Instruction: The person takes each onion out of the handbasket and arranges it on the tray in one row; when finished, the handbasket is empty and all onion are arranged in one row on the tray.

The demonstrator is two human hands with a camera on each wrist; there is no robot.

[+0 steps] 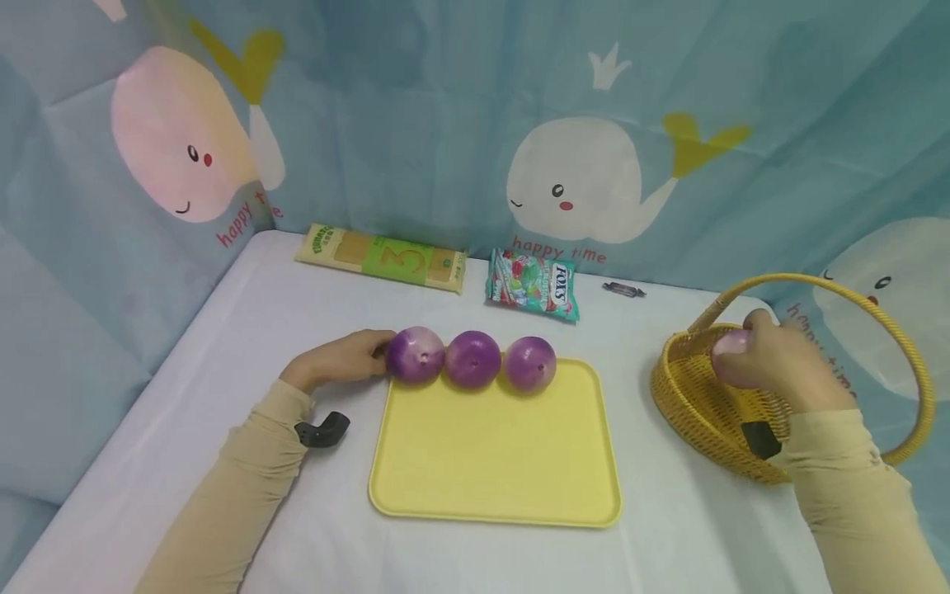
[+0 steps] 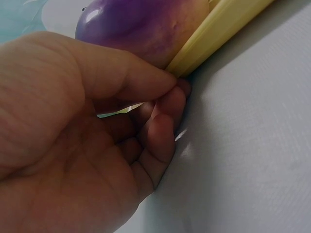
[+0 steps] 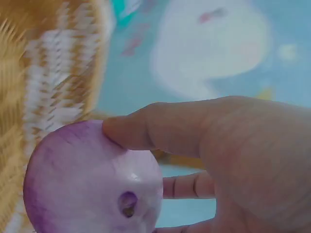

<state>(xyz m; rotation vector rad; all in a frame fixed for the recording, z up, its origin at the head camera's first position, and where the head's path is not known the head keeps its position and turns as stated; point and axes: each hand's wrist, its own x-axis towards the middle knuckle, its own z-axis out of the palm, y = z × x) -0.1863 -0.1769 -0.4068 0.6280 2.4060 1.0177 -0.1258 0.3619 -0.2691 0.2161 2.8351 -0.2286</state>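
Note:
My left hand (image 1: 349, 356) is at the far left corner of a yellow tray (image 1: 496, 462). In the left wrist view its thumb and curled fingers pinch the tray's edge, close beside a purple onion-like vegetable (image 2: 141, 29). Three such round purple-and-white vegetables stand in a row along the tray's far side: the left one (image 1: 416, 356), the middle one (image 1: 473, 360) and the right one (image 1: 530, 365). Over the wicker basket (image 1: 679, 404), my right hand (image 1: 779, 363) grips another, paler purple onion-like vegetable (image 3: 87, 179) between thumb and fingers.
The basket's tall handle (image 1: 909, 346) arches over the right forearm. Along the back of the white table (image 1: 312, 503) lie a noodle pack (image 1: 382, 257), a teal Fox's candy bag (image 1: 532, 285) and a small dark wrapped candy (image 1: 624, 289). A blue whale-print curtain (image 1: 423, 124) hangs behind.

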